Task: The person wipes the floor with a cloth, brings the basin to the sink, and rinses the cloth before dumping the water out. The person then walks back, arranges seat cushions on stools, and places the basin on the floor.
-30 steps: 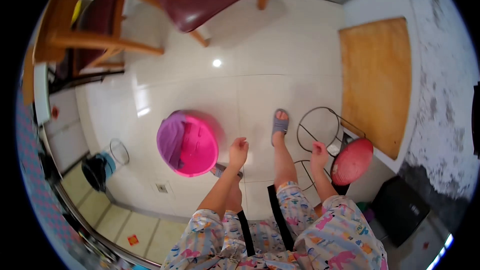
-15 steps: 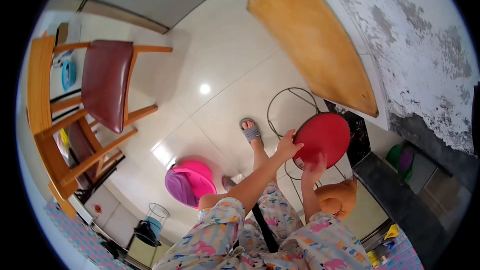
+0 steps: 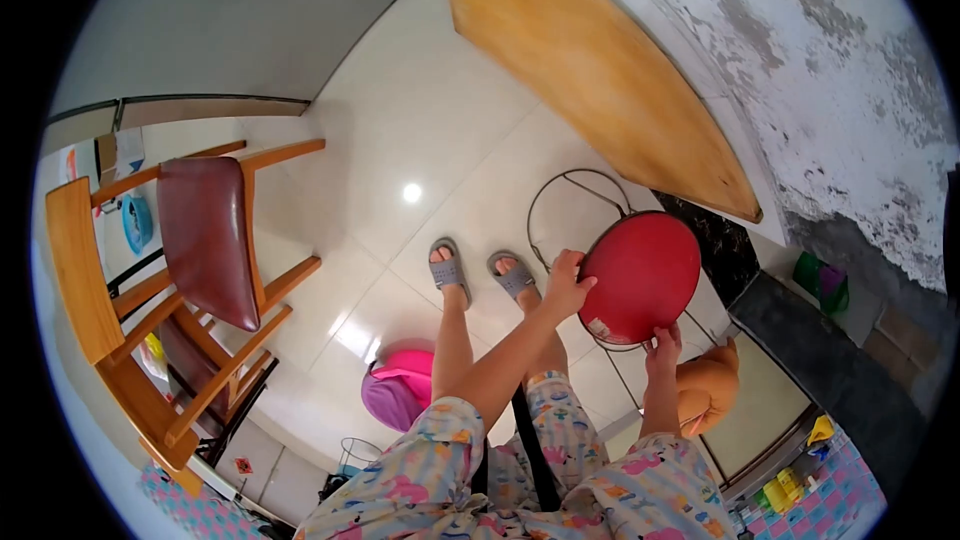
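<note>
A round stool [image 3: 641,275] with a red seat and thin metal legs stands to the right of my feet. My left hand [image 3: 566,287] grips the left rim of its seat, thumb on top. At the near rim my right hand [image 3: 662,352] has its fingers curled around the edge. A worn, pale patch shows on the seat beside that near rim. The stool's round wire base ring [image 3: 545,202] rests on the floor, and part of the legs is hidden under the seat.
A brown leather chair [image 3: 205,240] stands at the left. A pink basin [image 3: 410,365] with purple cloth [image 3: 392,402] sits near my left leg. A wooden board [image 3: 600,70] leans on the peeling wall [image 3: 800,70]. An orange-brown object [image 3: 705,390] lies beside the stool.
My right hand has shifted from over the seat to its near rim. My left foot has come forward beside the right one. The view has turned slightly.
</note>
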{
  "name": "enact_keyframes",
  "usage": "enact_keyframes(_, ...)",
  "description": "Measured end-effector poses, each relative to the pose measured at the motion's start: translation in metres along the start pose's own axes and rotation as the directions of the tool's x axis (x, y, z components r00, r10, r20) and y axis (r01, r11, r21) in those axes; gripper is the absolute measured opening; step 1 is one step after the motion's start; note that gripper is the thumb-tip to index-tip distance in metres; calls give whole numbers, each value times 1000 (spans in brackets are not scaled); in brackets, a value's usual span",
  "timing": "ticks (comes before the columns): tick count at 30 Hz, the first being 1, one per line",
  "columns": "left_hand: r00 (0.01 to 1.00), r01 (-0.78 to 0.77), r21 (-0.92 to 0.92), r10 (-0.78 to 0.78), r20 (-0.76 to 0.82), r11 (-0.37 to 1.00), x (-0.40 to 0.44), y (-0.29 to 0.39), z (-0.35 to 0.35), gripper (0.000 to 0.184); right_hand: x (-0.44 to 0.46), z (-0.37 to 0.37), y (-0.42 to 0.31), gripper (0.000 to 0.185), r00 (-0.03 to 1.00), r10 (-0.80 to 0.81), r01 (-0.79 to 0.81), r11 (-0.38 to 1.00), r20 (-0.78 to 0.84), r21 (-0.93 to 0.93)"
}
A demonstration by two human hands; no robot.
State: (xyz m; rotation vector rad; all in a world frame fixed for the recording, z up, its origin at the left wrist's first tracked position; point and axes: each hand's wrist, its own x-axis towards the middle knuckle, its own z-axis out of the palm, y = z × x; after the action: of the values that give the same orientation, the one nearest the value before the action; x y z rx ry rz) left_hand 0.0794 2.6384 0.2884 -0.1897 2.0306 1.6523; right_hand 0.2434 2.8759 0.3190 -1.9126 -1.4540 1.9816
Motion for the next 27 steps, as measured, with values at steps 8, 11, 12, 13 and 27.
enact_keyframes(8,985,84,-145,-104,-137,986,34,8,-192,40,-84,196,-16,63,967,-101,90,994,234,56)
enact_keyframes(11,962,61,-200,-111,-248,978,50,21,-272,32,-82,285,-14,62,889,-209,190,978,407,86)
enact_keyframes(12,949,71,-254,-144,-279,964,55,23,-297,32,-81,316,-13,62,870,-212,185,977,446,105)
enact_keyframes(13,939,66,-178,-121,-322,982,62,25,-321,31,-82,349,-13,61,866,-218,200,976,449,88)
enact_keyframes(27,803,92,-203,-193,-564,975,181,32,-490,34,-75,636,-55,50,729,-191,347,931,657,-114)
